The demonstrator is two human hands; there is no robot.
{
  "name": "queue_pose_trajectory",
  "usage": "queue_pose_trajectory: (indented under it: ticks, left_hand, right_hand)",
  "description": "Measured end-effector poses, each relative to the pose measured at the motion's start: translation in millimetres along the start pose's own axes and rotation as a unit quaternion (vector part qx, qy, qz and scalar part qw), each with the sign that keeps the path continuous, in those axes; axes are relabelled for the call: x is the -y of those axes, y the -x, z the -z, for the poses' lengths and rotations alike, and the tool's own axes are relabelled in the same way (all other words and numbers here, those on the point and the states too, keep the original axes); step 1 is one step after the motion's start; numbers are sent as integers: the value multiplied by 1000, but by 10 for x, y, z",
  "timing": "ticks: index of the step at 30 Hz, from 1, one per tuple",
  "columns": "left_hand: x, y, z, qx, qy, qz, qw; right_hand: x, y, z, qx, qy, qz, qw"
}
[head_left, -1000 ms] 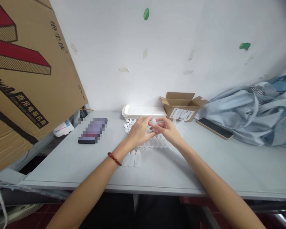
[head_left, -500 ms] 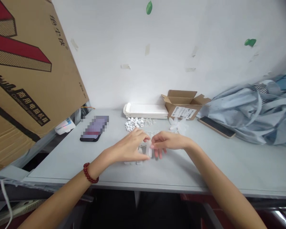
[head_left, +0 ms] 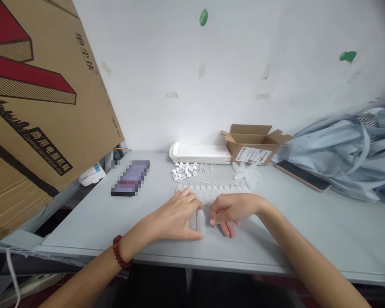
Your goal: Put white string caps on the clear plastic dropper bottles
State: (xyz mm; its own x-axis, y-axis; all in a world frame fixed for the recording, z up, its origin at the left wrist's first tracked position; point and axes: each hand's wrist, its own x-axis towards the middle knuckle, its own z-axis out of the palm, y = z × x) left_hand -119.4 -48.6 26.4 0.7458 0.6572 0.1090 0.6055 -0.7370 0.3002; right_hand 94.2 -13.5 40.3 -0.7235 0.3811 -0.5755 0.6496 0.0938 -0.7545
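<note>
Between the thumb and index finger of my left hand (head_left: 179, 218) is a small translucent plastic bottle (head_left: 201, 224), gripped at its two ends low over the table. Other clear pieces beside it are largely covered by that hand. My right hand (head_left: 229, 211) hovers just right of the bottle, fingers loosely bent and apart, with nothing visible in them. Beyond both hands runs a row of similar translucent bottles (head_left: 211, 194), with thin white loops at their far ends. Farther back lies a pile of white caps (head_left: 182, 171), beside some thin white loops (head_left: 205, 169).
Behind the caps stand a stack of flat white packs (head_left: 202, 152) and an open cardboard box (head_left: 252, 145). Clear plastic pieces (head_left: 244, 171) lie before the box. Phones rest at left (head_left: 131, 177) and right (head_left: 303, 175). A large carton (head_left: 45, 107) leans at left; blue fabric (head_left: 340, 149) lies at right.
Both hands have come nearer the table's front edge, the bottle with my left hand. My right hand has drawn away from the bottle to the right, uncovering the bottle row.
</note>
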Motion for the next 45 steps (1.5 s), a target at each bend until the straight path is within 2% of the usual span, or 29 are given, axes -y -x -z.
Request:
queue_pose_trajectory:
  ticks: [5,17,24,28,31,33,35,36,38,39,40,45]
  left_hand:
    - [27,-21,-11,11,-5,11,1000]
    - [30,14,-48,-8,-39,23,999]
    - [-16,-17,39,-15,-25,16,999]
    - [17,-163,119,-47,5,45,998]
    - [188,-395,104,-89,7,69,994]
    - [358,-586,47,-101,-14,89,991]
    - [530,-773,-32,-98,-42,108,988]
    - [603,-857,-71,-99,-46,115,987]
    - [706,-992,-137,-88,-45,116,988]
    - [734,-1043,-161,-89,-46,117,988]
    - [747,-1085,-178,-91,-46,119,988]
    - [708,-1263,-189,-105,-43,126,986]
  right_hand:
    - [-22,-42,-11,-10,1,13,1000]
    - [34,-73,-43,-17,21,29,999]
    - [40,-57,-6,-7,31,31,999]
    - [8,51,78,-54,18,49,997]
    - [-47,144,180,-123,1,65,990]
    - [-112,181,265,-202,3,70,977]
    - [-209,183,359,-326,50,55,943]
    - [-268,173,408,-400,94,35,911]
    - [-402,136,505,-523,209,-30,826]
    - [-470,115,548,-551,254,-61,792]
    - [-534,95,587,-556,286,-84,776]
    - [-734,50,691,-537,317,-117,773]
